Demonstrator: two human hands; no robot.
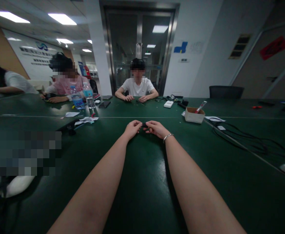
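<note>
Both my arms reach forward over the dark green table (142,195). A small black object (144,124) is pinched between my two hands, just above the tabletop; it is too small and dark to tell its kind. My left hand (133,129) grips its left end with thumb and fingers. On the other end, the fingertips of my right hand (157,128) are closed around it. A silver bracelet (168,138) circles my right wrist. The fingers cover most of the black object.
Across the table sits a person (138,85) in a white shirt, hands on the tabletop. Water bottles (89,97) and paper scraps (86,120) lie to the left. At right are a small box (194,116) holding a pen-like item, a white device (168,104) and black cables (242,138).
</note>
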